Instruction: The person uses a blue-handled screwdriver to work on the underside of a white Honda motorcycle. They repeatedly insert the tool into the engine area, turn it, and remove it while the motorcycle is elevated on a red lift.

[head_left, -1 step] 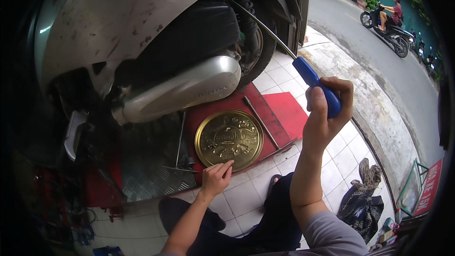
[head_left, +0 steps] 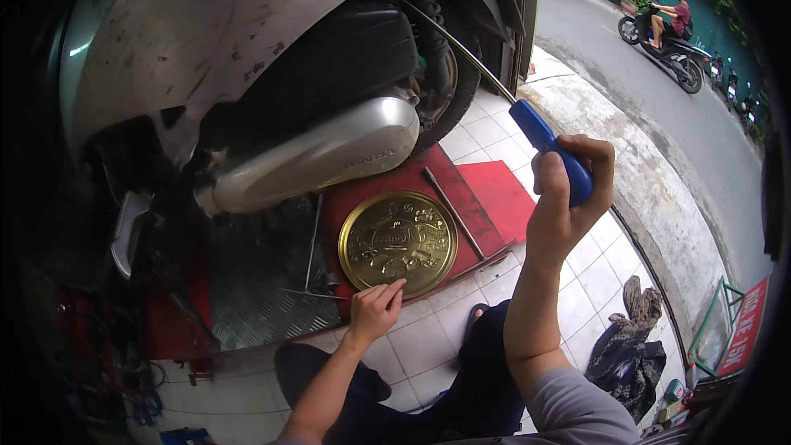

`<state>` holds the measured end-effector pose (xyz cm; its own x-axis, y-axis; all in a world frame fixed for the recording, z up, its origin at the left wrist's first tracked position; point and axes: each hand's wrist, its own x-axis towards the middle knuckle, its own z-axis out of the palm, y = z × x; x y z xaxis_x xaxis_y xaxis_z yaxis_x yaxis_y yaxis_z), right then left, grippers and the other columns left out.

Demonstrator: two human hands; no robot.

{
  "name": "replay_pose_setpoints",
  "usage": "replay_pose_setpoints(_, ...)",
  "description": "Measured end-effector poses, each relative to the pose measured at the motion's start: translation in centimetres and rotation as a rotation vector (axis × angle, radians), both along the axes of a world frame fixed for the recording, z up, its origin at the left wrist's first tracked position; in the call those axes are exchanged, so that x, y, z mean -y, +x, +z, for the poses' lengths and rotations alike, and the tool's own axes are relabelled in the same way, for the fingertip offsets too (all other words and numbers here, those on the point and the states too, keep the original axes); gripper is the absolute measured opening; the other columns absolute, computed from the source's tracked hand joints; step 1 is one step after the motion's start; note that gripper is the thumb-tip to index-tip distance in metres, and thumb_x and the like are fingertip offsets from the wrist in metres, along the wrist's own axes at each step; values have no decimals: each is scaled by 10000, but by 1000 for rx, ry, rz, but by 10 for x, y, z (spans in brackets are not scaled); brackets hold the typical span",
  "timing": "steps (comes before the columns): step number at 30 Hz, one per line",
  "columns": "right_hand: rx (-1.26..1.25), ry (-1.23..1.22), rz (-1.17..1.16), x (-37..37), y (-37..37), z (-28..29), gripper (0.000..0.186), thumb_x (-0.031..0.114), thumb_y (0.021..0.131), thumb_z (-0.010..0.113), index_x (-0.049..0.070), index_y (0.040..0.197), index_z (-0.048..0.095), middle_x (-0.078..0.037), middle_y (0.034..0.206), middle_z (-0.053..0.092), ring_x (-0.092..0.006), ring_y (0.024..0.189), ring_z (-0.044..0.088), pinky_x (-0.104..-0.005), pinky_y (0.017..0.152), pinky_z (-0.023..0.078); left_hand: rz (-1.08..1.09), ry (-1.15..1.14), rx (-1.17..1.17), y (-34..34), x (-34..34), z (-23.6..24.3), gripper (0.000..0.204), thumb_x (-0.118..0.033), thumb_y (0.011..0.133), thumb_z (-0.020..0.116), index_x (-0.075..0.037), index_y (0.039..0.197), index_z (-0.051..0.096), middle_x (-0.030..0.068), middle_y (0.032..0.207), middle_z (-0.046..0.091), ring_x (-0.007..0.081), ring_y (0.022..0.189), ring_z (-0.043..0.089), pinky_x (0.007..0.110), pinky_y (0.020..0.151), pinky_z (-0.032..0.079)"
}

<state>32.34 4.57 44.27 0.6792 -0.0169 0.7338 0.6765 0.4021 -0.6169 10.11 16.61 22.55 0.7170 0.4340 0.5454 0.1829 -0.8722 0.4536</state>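
In my raised right hand (head_left: 570, 194) is the blue handle of a long screwdriver (head_left: 535, 128). Its metal shaft slants up and left, and the tip disappears under the scooter's body panel (head_left: 206, 33) beside the black shock absorber spring (head_left: 424, 0). My left hand (head_left: 377, 306) is low at the near rim of a round gold metal tray (head_left: 400, 239), fingers curled in and the index fingertip at the rim. Whether those fingers hold anything is hidden. The tray lies on a red lift platform (head_left: 457, 185) with the scooter's silver exhaust muffler (head_left: 313, 156) above it.
A metal bar (head_left: 453, 213) lies right of the tray, a T-handled wrench (head_left: 313, 247) left of it. Crumpled dark cloth (head_left: 630, 354) sits on the tiled floor at right. A rider on a motorbike (head_left: 671, 37) is on the street beyond the doorway.
The motorbike rider in the street has shifted slightly left. Both my hands, the screwdriver and the tray stay where they were.
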Motion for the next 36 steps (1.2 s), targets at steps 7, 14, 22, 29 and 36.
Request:
replay_pose_setpoints(7, 60, -12, -34, -2, 2, -2, 165, 83, 823, 617, -10, 945, 557, -75, 833, 554, -113, 654, 526, -229, 583, 401, -5, -21, -10, -5, -2, -4, 202, -79, 831, 656, -75, 1028, 701, 77, 706, 645, 253, 606, 641, 350, 543, 513)
replay_pose_setpoints(14, 109, -8, -80, -5, 0, -1, 177, 100, 838, 605, -14, 957, 544, -75, 839, 544, -96, 613, 520, -209, 514, 392, -2, -31, -15, -6, -1, -2, 213, -74, 829, 656, -71, 1038, 698, 81, 712, 648, 257, 612, 644, 353, 545, 516)
replay_pose_setpoints(22, 75, 15, -40, -3, 0, -2, 186, 107, 839, 613, -4, 970, 542, -77, 869, 548, -97, 635, 528, -206, 524, 400, -6, -41, -3, -5, -1, -4, 211, -71, 827, 656, -72, 1035, 696, 85, 715, 649, 264, 620, 647, 360, 551, 521)
replay_pose_setpoints(29, 76, 32, -44, -4, 2, -2, 179, 90, 833, 617, -4, 964, 538, -78, 874, 549, -99, 649, 529, -207, 534, 401, -33, -150, 71, 9, 0, 32, 202, -52, 840, 650, -41, 1037, 693, 103, 751, 653, 247, 627, 650, 337, 558, 512)
replay_pose_setpoints(36, 19, 35, 15, -3, -4, -2, 186, 53, 793, 655, -6, 939, 557, -96, 884, 585, -146, 802, 560, -272, 755, 450, -368, -538, 444, 91, -7, 182, 243, -77, 931, 594, 35, 1143, 638, 100, 908, 689, 150, 812, 677, 246, 670, 523)
